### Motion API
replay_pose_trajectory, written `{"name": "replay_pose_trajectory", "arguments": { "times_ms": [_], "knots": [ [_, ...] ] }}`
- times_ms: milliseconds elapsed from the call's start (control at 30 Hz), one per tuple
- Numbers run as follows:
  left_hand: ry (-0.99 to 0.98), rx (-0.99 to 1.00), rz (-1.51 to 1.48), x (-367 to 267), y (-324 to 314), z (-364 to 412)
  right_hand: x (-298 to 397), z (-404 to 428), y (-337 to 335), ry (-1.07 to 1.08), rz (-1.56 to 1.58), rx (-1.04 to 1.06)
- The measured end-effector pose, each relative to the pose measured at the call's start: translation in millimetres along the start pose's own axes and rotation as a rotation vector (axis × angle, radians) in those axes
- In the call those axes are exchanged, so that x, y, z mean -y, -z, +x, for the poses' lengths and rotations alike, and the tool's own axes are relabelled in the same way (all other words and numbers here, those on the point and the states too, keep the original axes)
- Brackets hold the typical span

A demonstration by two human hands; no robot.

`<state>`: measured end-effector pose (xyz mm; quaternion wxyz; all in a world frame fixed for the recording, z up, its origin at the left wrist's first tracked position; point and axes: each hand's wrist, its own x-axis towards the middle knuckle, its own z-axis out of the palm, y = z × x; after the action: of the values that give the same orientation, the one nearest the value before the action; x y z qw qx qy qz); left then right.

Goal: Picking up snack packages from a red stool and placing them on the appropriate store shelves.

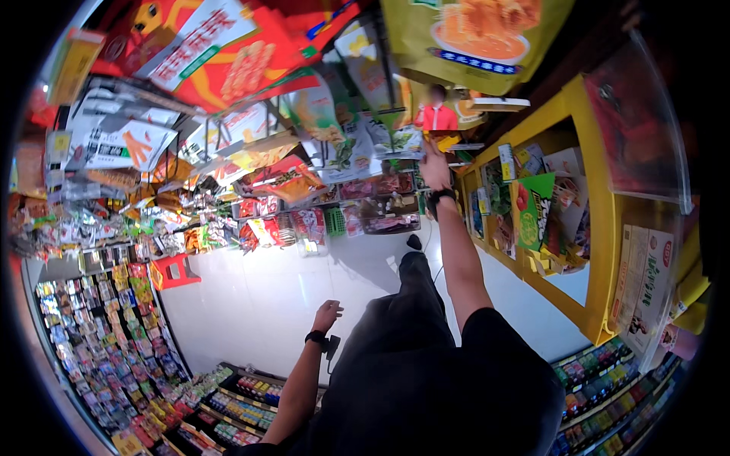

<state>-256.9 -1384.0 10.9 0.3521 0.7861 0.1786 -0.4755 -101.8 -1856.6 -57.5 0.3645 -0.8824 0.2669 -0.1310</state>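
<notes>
My right hand (436, 170), with a dark band at its wrist, stretches up to the hanging packets ahead. Its fingertips meet a yellow packet (448, 141) below a packet printed with a figure in a red shirt (438, 117). Whether the fingers grip it is hidden. Left of that hand hang white and green snack bags (345, 149). My left hand (328, 315) hangs low over the pale floor (256, 302), holding nothing visible, its fingers loosely bent and a little apart. It too wears a dark wristband (316, 337).
A yellow-framed rack (599, 228) with boxes and packets stands close on my right. Large snack bags (228, 51) hang overhead in front. A red stool (174, 272) stands left by a packed display (102, 336). Low shelves (245, 407) lie behind my left arm.
</notes>
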Motion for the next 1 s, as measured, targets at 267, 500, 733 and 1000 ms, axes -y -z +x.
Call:
{"name": "replay_pose_trajectory", "arguments": {
  "times_ms": [267,500,733,1000],
  "knots": [
    [0.094,-0.120,-0.200,82.5,-35.0,-19.5,-104.5,-211.6,-25.4,-0.099,-0.060,0.376],
    [-0.015,0.000,-0.289,78.5,-96.5,24.7,-348.8,-402.1,-0.2,-0.543,-0.603,1.077],
    [-0.140,-0.187,-0.285,82.9,-111.5,22.2,-235.1,-356.7,53.9,-0.578,-0.038,0.771],
    [-0.090,-0.334,-0.495,166.7,-140.5,13.4,-194.4,-305.0,59.2,-0.345,-0.030,0.709]
  ]
}}
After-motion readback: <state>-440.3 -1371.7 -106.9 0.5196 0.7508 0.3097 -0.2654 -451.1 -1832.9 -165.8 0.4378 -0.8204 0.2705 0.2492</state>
